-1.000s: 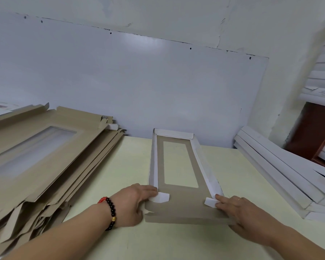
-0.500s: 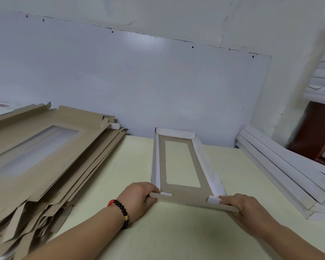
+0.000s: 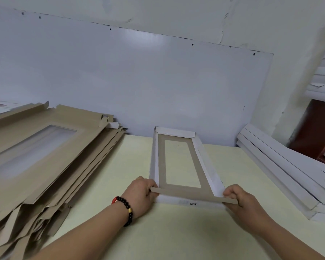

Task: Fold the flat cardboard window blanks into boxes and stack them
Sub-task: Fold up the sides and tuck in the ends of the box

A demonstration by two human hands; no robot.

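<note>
Head view, looking down: half-formed box (image 3: 180, 166) lies on the bench (image 3: 176, 231) straight ahead of me, window face down, its long sides and far end raised. Left hand (image 3: 141, 196) pinches the near flap (image 3: 191, 196) at its left end; right hand (image 3: 240, 201) has its fingers curled round the flap's right end. Flap stands about upright, white outer face toward me, brown edge on top. Step in hand, as I judge it: closing the near end wall. To do it well, roll both ends over together so the crease stays straight, keep the side walls' corner tabs inside the flap, then press down evenly until it seats. Uneven pressure would likely skew the corner or buckle the long thin wall. Flat brown blanks (image 3: 45, 152) piled at my left; finished white boxes (image 3: 281, 169) stacked at my right, where this one goes.
</note>
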